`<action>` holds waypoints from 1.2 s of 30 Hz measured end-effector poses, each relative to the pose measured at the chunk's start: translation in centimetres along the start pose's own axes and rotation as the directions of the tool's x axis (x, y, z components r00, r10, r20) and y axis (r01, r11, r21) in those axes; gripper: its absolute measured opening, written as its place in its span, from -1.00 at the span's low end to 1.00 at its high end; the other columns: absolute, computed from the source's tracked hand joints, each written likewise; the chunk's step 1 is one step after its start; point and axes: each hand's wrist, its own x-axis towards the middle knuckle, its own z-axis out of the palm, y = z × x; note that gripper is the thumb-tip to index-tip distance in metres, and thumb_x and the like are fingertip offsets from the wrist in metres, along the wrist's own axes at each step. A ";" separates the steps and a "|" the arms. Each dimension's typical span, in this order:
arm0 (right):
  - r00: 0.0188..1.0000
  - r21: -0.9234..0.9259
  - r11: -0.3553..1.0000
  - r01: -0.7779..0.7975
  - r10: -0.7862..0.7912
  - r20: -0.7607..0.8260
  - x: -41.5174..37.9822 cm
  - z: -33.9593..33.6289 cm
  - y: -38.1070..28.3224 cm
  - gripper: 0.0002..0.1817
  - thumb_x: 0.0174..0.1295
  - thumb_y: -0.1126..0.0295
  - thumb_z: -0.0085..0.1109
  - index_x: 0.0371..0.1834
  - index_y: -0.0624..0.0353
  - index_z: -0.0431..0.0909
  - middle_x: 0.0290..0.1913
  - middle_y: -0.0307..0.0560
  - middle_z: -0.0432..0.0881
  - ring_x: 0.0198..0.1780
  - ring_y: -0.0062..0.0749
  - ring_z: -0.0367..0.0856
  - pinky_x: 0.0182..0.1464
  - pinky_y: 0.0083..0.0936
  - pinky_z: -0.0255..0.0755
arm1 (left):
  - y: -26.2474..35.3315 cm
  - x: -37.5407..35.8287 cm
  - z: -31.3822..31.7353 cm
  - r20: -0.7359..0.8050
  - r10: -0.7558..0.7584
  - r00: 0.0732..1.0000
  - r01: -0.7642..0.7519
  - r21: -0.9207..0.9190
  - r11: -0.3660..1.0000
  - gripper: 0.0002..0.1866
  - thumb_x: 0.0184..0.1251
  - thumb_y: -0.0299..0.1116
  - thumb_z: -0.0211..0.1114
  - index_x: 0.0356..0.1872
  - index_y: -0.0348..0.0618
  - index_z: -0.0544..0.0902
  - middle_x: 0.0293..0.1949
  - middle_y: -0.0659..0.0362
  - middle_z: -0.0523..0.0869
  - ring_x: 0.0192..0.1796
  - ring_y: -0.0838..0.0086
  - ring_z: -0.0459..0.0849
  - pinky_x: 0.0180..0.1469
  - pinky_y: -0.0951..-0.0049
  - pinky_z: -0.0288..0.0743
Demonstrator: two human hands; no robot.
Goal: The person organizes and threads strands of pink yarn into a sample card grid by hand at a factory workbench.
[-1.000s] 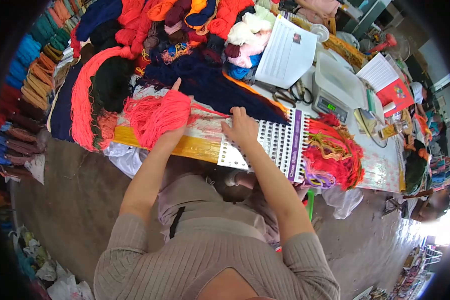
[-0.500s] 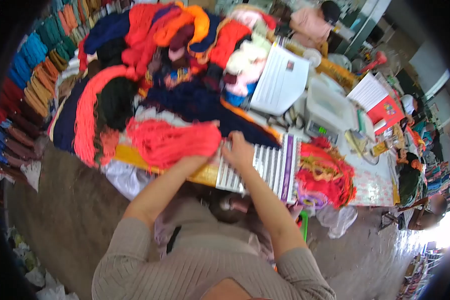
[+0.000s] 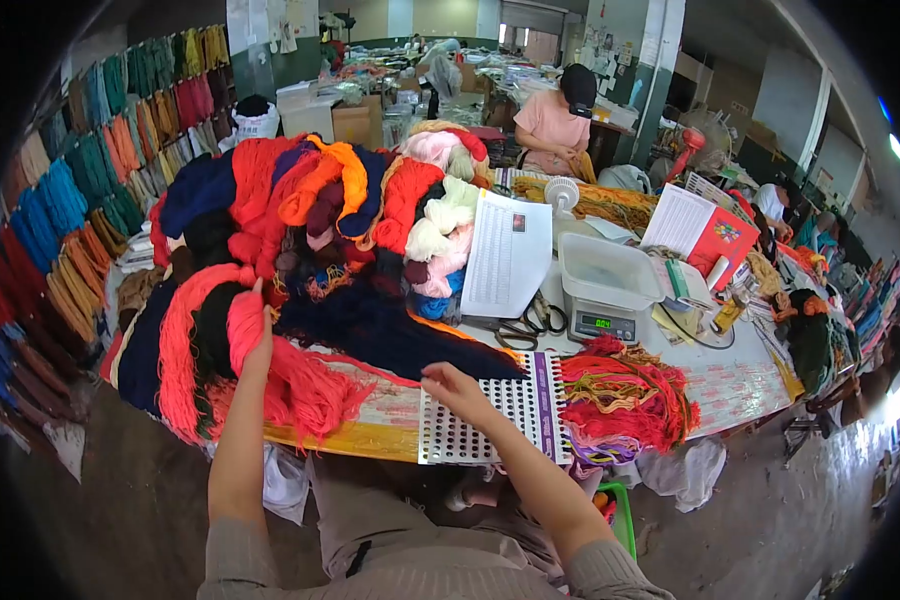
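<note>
Racks of coloured hanks (image 3: 100, 160) line the left side of the room, beyond a desk (image 3: 370, 441) piled with yarn. Near the left end of the desk, a coral loop (image 3: 177, 370) arches beside a dark hank (image 3: 213, 335). Just right of these, the left hand (image 3: 260, 348) is closed around the upper part of the coral bundle (image 3: 315, 395), whose loose body spreads from the hand rightward and toward the person, its fringe drooping near the yellow front edge. The left hand is plainly the nearer one to this bundle; its long axis slants from that grip down toward the near edge. Behind lies navy yarn (image 3: 370, 322), tapering to the right. A thin coral strand (image 3: 385, 374) leaves the bundle and crosses the desk, running mostly left to right toward the right hand (image 3: 458, 394). That hand is well apart from the bundle's body, over the far left corner of a punched card (image 3: 470, 430), fingers bent; whether they pinch the strand's end cannot be told. Thus the strand bridges the two hands, with the bulk at the left. Farther right, red and mixed threads (image 3: 625, 395) fan out from the card's right side.
</note>
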 end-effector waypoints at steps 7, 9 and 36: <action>0.772 -0.058 0.918 -0.392 0.362 0.523 -16.8 -6.5 0.0 -0.66 0.31 0.22 0.07 -0.02 0.26 0.54 -0.23 -0.17 0.64 -0.22 -0.56 0.58 -0.17 -0.57 0.48 | 3.1 -9.4 -2.1 0.765 -0.558 0.321 0.723 -0.578 -0.377 -0.70 0.39 -0.22 0.13 0.02 -0.17 0.53 -0.41 0.34 0.55 -0.61 0.75 0.31 -0.61 0.71 0.13; 0.725 -0.521 0.638 -0.567 0.687 0.053 -23.2 -10.8 9.8 -0.70 0.21 0.27 0.15 -0.13 0.29 0.58 -0.30 -0.04 0.68 -0.27 -0.37 0.65 -0.15 -0.42 0.53 | 3.3 -12.6 -1.5 0.802 -0.537 0.261 0.657 -0.555 -0.510 -0.71 0.39 -0.20 0.11 -0.01 -0.14 0.54 -0.43 0.35 0.56 -0.62 0.75 0.29 -0.61 0.73 0.12; 0.927 -0.639 0.769 -0.013 0.249 0.281 -17.7 -1.4 15.1 -0.50 0.20 0.03 0.12 0.09 0.12 0.46 -0.05 0.05 0.60 0.03 -0.19 0.56 0.04 -0.36 0.43 | 4.2 -13.9 -2.3 0.845 -0.510 0.161 0.523 -0.512 -0.682 -0.80 0.40 -0.30 0.10 -0.08 -0.13 0.56 -0.52 0.34 0.53 -0.62 0.73 0.32 -0.59 0.73 0.20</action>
